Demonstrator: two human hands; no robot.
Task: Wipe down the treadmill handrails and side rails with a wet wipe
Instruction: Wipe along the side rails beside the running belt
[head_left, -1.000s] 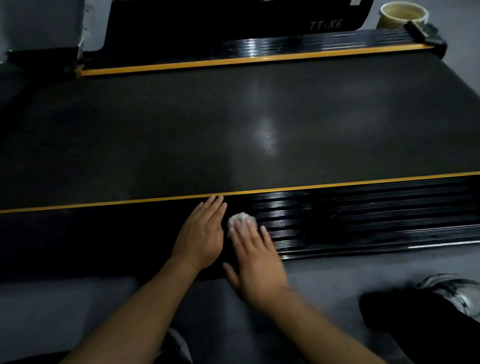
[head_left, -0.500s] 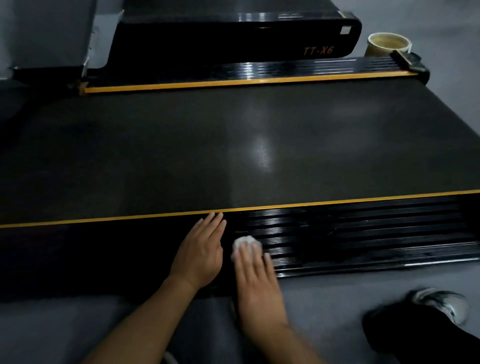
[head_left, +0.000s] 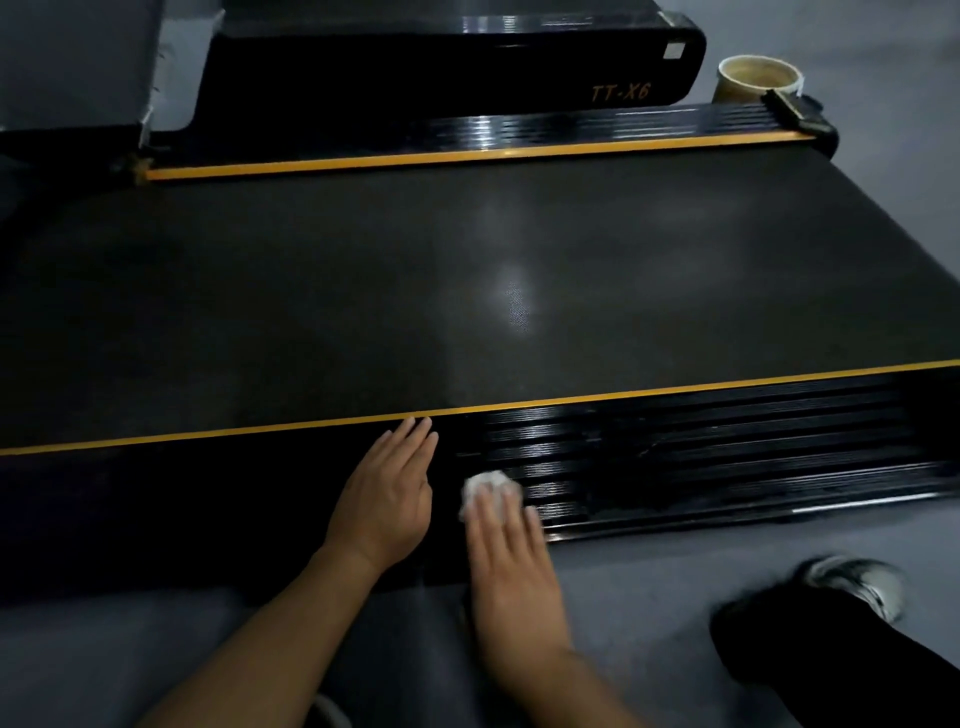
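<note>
The treadmill's near side rail (head_left: 727, 467) is black and ribbed, edged by a yellow stripe along the dark belt (head_left: 467, 291). My right hand (head_left: 511, 566) presses a crumpled white wet wipe (head_left: 485, 486) flat onto that rail with straight fingers, near the rail's front edge. Just left of it, my left hand (head_left: 387, 496) rests flat on the rail, fingertips touching the yellow stripe. The far side rail (head_left: 597, 124) runs along the belt's other edge. No handrail is in view.
A second black machine marked TT-X6 (head_left: 467, 67) stands behind the far rail. A tan round tub (head_left: 758, 78) sits at the back right. My dark trouser leg and shoe (head_left: 852, 613) are on the grey floor (head_left: 649, 597) at lower right.
My right hand has drawn the wipe back across the ribs toward the rail's near edge. My left hand has stayed in place. The camera has tilted up a little.
</note>
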